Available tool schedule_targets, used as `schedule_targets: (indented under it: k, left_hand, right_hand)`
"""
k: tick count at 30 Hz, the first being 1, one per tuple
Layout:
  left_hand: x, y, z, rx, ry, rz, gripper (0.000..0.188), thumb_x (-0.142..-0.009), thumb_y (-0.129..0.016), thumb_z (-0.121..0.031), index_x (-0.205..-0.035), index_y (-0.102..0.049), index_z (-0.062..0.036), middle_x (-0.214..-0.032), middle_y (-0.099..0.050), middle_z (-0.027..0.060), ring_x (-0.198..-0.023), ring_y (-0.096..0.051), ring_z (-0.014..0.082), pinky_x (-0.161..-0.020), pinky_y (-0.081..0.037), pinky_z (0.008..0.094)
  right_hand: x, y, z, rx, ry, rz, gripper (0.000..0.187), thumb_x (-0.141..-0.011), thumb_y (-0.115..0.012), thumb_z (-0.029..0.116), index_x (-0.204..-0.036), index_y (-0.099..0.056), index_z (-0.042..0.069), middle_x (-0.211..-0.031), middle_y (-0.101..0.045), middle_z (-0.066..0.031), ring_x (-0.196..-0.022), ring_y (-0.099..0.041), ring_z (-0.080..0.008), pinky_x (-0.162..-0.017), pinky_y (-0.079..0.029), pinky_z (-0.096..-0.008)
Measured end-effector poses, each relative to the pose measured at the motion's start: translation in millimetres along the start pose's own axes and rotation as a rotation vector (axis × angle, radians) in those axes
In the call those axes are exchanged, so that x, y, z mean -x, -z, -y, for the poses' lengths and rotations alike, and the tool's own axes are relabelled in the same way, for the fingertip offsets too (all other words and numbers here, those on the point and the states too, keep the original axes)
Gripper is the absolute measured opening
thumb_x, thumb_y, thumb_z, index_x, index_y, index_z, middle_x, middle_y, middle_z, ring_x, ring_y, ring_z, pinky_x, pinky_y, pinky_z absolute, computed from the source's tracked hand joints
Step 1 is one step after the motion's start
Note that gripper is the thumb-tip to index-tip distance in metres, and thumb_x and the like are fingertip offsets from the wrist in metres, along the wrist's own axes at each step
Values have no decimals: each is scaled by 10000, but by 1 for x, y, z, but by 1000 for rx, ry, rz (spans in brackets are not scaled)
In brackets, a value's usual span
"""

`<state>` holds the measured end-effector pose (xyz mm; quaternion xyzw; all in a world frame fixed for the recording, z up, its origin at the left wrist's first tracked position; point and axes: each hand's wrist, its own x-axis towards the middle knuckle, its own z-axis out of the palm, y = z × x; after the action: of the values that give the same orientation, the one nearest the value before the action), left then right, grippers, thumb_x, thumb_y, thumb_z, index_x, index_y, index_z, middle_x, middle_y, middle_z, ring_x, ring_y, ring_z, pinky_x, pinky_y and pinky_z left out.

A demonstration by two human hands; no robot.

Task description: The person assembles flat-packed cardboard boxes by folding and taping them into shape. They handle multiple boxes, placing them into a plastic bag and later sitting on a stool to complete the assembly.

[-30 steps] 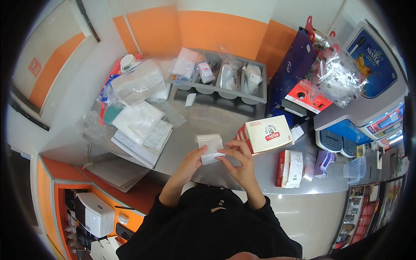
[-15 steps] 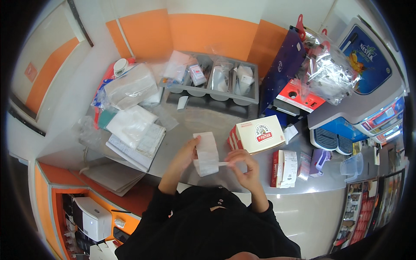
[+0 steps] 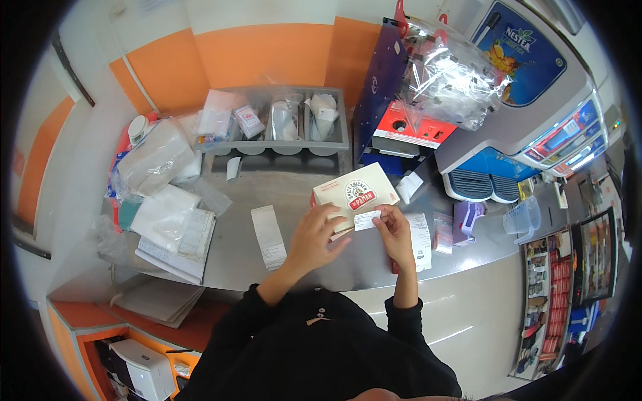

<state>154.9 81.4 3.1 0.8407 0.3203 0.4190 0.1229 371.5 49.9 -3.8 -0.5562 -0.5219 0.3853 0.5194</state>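
Note:
A small white printed slip (image 3: 367, 220) is pinched between the thumb and fingers of my right hand (image 3: 396, 235). It lies over the near side of a cream and red cardboard food box (image 3: 334, 194). My left hand (image 3: 314, 239) is open, fingers apart, at the box's left near corner; whether it touches the box I cannot tell. On the steel counter left of that hand, a long printed receipt (image 3: 269, 234) lies flat. Another receipt (image 3: 420, 244) lies just right of my right hand, partly over a red package mostly hidden by the hand.
At the back stands a grey compartment tray (image 3: 344, 127) with bagged items. Plastic bags (image 3: 150, 160) and papers (image 3: 170, 257) pile up on the left. A drinks dispenser (image 3: 461, 147), a purple item (image 3: 466, 222) and a clear plastic jug (image 3: 523, 217) stand on the right.
The long receipt has left my hands and now lies on the counter. Both hands have moved right to the box, the right one with a small slip. The view has shifted right.

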Motion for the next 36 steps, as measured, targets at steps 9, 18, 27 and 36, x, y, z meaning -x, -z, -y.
schedule_targets:
  k: [9,18,27,36]
  left_hand:
    - [-6,-73,7,-98,128,-139,518,-685,-731,-122,-1154,-520,-57,-1092,-571,118,-987,-565,302,-864,-449,392]
    - [-1,-71,16,-53,-55,-140,421,-727,-672,-76,-1129,-571,-146,-1058,-566,105,-941,-570,302,-800,-466,410]
    - [-6,-63,6,-93,-23,-114,330,-700,-659,-69,-1022,-649,-140,-1085,-556,63,-949,-559,265,-834,-466,388]
    - [-9,-59,3,-130,-35,-80,325,-728,-638,-74,-1039,-662,-162,-1093,-601,14,-1008,-555,239,-883,-435,387]
  right_hand:
    - [-12,19,-20,-84,28,-4,247,-854,-576,-57,-1091,-568,13,-888,-611,-17,-788,-562,-66,-732,-437,-201]
    - [-24,18,-35,107,149,-11,312,-789,-650,-23,-1095,-625,38,-1045,-622,-68,-688,-518,-76,-688,-435,-212]
    - [-30,24,-44,181,353,12,242,-776,-670,-7,-1010,-613,19,-1277,-531,-119,-758,-574,-118,-669,-457,-223]
    - [-27,22,8,418,284,-118,241,-707,-744,6,-900,-604,42,-1260,-524,-129,-769,-595,-183,-624,-474,-264]
